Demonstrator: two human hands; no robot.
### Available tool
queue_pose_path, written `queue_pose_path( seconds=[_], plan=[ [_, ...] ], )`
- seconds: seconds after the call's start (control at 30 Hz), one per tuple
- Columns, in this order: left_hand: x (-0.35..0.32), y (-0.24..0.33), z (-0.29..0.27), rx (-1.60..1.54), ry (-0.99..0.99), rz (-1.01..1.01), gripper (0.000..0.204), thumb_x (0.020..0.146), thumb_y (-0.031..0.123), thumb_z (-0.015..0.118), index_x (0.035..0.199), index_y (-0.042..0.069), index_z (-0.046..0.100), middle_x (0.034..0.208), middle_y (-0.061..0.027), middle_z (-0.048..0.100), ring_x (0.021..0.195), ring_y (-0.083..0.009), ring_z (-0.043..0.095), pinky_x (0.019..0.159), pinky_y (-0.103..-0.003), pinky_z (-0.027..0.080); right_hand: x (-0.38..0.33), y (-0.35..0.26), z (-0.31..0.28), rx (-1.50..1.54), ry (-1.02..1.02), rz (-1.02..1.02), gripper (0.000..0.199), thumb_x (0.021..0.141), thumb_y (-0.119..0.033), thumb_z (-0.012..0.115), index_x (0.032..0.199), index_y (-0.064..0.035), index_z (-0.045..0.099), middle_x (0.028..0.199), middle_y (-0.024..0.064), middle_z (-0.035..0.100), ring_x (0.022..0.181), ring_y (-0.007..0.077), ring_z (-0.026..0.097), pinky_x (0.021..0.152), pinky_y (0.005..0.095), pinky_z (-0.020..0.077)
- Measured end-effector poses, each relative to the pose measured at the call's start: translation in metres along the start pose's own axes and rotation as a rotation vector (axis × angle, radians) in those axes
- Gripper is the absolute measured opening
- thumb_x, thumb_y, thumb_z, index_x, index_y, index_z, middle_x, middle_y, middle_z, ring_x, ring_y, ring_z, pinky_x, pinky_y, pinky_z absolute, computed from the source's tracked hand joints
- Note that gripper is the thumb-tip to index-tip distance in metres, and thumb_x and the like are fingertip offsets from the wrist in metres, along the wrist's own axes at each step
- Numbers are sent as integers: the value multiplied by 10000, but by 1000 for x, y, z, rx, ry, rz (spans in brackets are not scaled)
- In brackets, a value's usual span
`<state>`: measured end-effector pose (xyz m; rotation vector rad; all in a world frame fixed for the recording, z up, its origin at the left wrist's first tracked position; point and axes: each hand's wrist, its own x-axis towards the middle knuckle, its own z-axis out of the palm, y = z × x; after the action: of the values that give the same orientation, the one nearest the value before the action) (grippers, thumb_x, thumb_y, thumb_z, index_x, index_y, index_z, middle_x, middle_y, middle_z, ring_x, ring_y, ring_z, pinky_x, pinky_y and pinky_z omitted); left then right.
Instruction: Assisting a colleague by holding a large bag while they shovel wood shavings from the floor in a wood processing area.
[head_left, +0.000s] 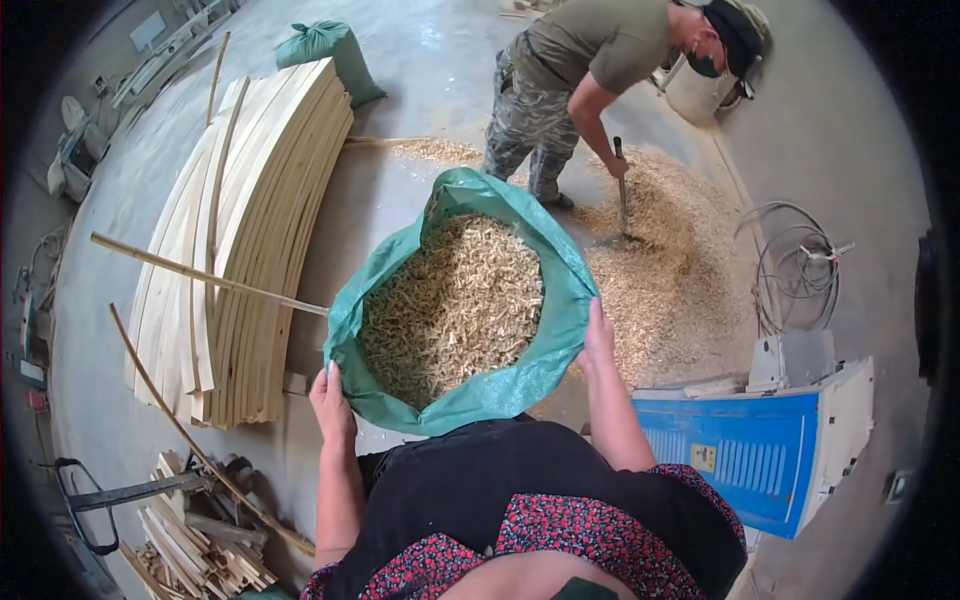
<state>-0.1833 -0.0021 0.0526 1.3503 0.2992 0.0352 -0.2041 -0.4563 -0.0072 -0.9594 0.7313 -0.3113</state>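
Observation:
A green woven sack, open at the top, stands in front of me, filled nearly to the brim with pale wood chips. My left hand grips the sack's rolled rim at its lower left. On the right side, my right hand holds the rim with fingers pressed against the fabric. Both hands hold the mouth open.
Another person bends over a spread pile of wood chips with a long-handled tool. A stack of curved pale wooden slats lies left. Scrap wood lies lower left, a blue and white machine right, coiled cable beyond it.

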Motion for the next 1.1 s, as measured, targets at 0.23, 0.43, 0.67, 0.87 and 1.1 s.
queue_pose_path(
  seconds=[0.23, 0.43, 0.67, 0.87, 1.1],
  plan=[
    [-3, 3, 24, -62, 4, -30, 240, 981, 240, 534, 915, 40, 648, 781, 62, 563, 680, -30, 474, 613, -203, 387, 32, 17, -33, 218, 100, 165, 451, 1003, -302, 387, 1319, 14, 444, 1288, 201, 537, 1164, 359, 543, 992, 520, 441],
    [-4, 7, 22, -70, 39, -18, 243, 978, 236, 535, 941, 29, 655, 801, 43, 586, 695, -39, 502, 628, -215, 409, 51, 38, -50, 383, 136, 261, 449, 995, -304, 394, 1321, -2, 452, 1334, 183, 514, 1210, 359, 508, 1045, 521, 389],
    [0, -2, 16, -92, 84, -36, 224, 966, 216, 553, 977, 23, 667, 816, 57, 592, 693, -32, 489, 630, -210, 395, 52, 35, -40, 395, 126, 357, 459, 986, -317, 400, 1329, -16, 450, 1342, 185, 509, 1218, 356, 505, 1051, 522, 383],
    [-7, -1, 15, -85, 59, -42, 212, 960, 218, 564, 935, 32, 662, 783, 73, 562, 678, -26, 460, 611, -204, 352, 47, 33, -34, 338, 159, 384, 449, 984, -328, 411, 1316, -32, 465, 1339, 172, 516, 1210, 352, 511, 1041, 527, 394],
    [-2, -8, 18, -40, 11, -61, 259, 958, 246, 561, 1006, 6, 648, 871, 32, 604, 763, -61, 518, 689, -224, 405, 76, 50, -65, 333, 110, 393, 421, 989, -310, 396, 1293, -36, 493, 1292, 169, 557, 1172, 344, 546, 1037, 521, 401]
  ],
)
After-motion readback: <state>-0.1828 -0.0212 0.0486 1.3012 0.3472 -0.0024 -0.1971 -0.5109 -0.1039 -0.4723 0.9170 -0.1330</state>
